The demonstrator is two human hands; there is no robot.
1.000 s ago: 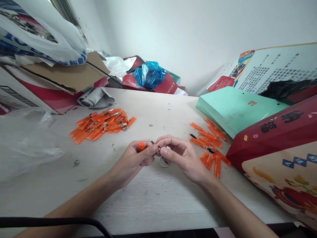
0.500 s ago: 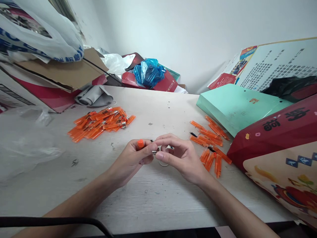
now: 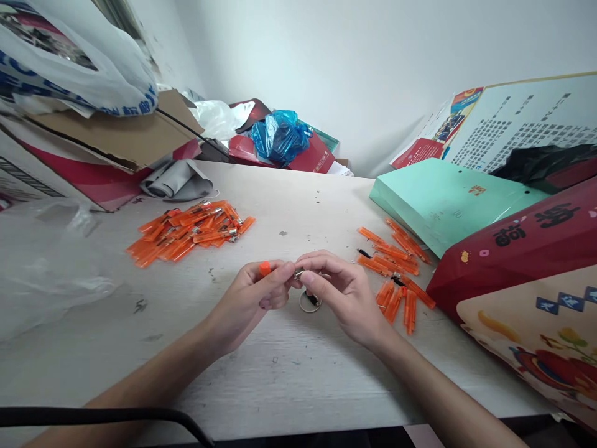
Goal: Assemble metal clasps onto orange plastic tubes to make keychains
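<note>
My left hand (image 3: 254, 295) is closed around an orange lighter (image 3: 265, 268). The lighter's base pokes out above the fist, and the rest is hidden in the fingers. Thumb and fingertips of my right hand (image 3: 347, 295) pinch a small shiny metal piece (image 3: 299, 272), like a lighter's metal hood, at my left fingertips. Whether it touches the lighter is hidden. Below the right fingers a thin pale ring (image 3: 308, 310) lies on the table, with small black parts (image 3: 311, 299) at it.
A pile of orange lighters (image 3: 186, 233) lies to the left on the table (image 3: 289, 386). Several more lighters (image 3: 394, 258) are spread out at right, beside a green box (image 3: 448, 193) and a red bag (image 3: 522, 261). Clear plastic (image 3: 51, 267) covers the left side. A black cable (image 3: 102, 415) crosses the lower left.
My right fingertips have shifted slightly with the metal piece, up against the left thumb. More of the ring and the black parts below now shows. The lighter piles have not moved.
</note>
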